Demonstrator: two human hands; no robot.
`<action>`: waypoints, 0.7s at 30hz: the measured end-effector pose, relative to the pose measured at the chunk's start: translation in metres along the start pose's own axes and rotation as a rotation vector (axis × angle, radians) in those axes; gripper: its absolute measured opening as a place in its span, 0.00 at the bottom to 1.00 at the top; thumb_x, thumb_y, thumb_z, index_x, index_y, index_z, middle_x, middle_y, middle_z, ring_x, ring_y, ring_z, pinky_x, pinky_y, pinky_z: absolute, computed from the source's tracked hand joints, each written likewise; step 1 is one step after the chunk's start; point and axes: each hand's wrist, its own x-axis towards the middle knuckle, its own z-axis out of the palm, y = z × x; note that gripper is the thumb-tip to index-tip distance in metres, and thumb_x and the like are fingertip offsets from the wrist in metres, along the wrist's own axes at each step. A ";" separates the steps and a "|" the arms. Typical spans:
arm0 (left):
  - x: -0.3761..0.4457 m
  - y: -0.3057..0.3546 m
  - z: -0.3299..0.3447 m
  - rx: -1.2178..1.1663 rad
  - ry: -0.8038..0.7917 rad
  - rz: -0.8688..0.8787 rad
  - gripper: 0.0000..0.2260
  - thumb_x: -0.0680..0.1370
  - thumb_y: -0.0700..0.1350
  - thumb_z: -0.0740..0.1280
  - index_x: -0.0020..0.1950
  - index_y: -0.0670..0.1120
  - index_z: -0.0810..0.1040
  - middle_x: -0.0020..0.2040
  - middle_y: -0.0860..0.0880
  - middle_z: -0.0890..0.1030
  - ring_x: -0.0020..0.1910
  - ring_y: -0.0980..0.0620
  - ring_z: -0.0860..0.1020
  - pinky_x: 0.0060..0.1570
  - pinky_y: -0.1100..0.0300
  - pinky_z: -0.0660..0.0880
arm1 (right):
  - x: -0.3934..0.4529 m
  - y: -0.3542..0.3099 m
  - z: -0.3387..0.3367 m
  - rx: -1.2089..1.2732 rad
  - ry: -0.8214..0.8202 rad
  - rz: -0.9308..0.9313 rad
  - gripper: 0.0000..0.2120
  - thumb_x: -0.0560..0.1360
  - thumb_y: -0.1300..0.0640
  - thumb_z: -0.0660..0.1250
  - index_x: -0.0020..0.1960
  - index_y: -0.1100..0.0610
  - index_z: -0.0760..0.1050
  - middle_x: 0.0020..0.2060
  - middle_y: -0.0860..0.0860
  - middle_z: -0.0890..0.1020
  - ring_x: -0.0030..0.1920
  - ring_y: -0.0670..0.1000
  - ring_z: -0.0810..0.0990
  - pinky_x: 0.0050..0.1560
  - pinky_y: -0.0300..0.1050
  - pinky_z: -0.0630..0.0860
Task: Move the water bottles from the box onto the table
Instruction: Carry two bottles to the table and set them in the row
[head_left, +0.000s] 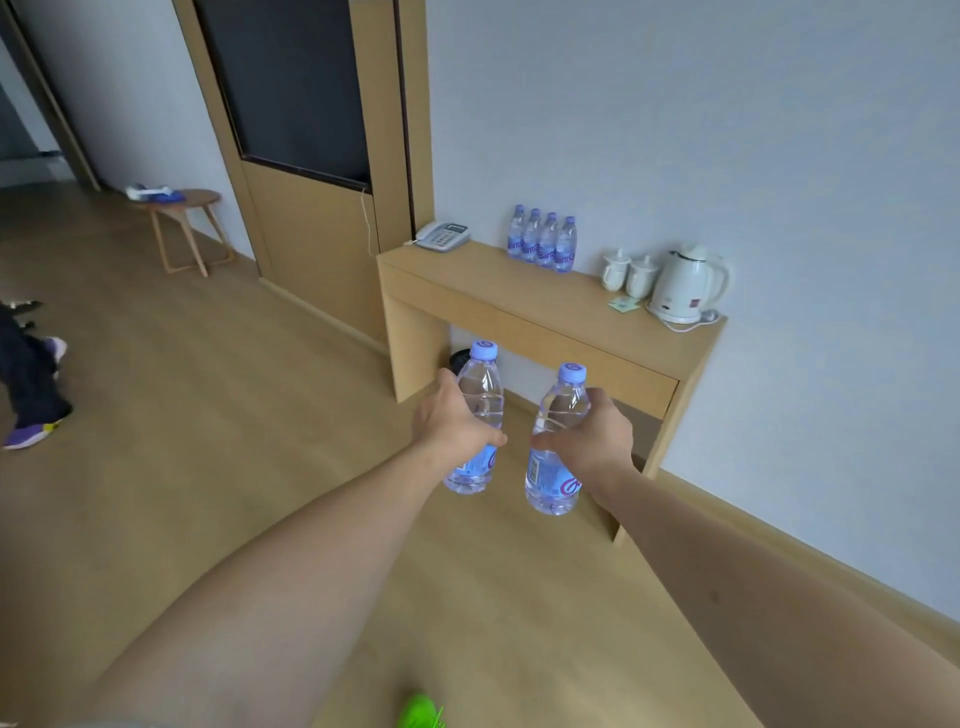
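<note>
- my left hand (452, 421) is wrapped tight around a clear plastic water bottle with a pale purple cap (480, 384), held upright in the air above the wooden floor (208, 467).
- my right hand (592, 436) is clamped on a second clear water bottle with a purple cap and a blue-pink label (558, 467), also upright, just beside the first, not touching.
- both bottles are held out in front of the light wood console table (519, 306) against the pale wall, lower than its top.
- row of four matching water bottles (543, 244) stands on the tabletop by the wall.
- white desk phone (441, 236) at the table's left end; two white lidded cups (628, 273) and a white electric kettle (685, 283) at its right end.
- small round wooden stool (187, 228) far left; the box is not in view.
</note>
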 end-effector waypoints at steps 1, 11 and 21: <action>0.023 -0.005 -0.002 -0.017 -0.010 -0.005 0.34 0.57 0.49 0.84 0.51 0.52 0.63 0.42 0.63 0.74 0.45 0.51 0.76 0.38 0.57 0.70 | 0.016 -0.005 0.014 -0.011 0.004 -0.002 0.35 0.56 0.53 0.82 0.59 0.51 0.72 0.43 0.45 0.80 0.51 0.54 0.80 0.51 0.53 0.80; 0.238 -0.013 -0.037 -0.001 -0.100 0.024 0.36 0.60 0.51 0.84 0.56 0.49 0.64 0.46 0.54 0.76 0.49 0.47 0.78 0.49 0.51 0.78 | 0.168 -0.072 0.112 -0.029 0.059 0.104 0.34 0.58 0.53 0.83 0.59 0.51 0.70 0.47 0.48 0.81 0.49 0.53 0.81 0.49 0.51 0.80; 0.412 -0.030 -0.011 0.051 -0.166 0.039 0.38 0.59 0.52 0.84 0.57 0.50 0.61 0.48 0.54 0.76 0.46 0.49 0.76 0.38 0.57 0.71 | 0.338 -0.084 0.185 -0.055 0.050 0.138 0.35 0.58 0.54 0.83 0.61 0.53 0.71 0.48 0.48 0.81 0.49 0.54 0.81 0.49 0.51 0.79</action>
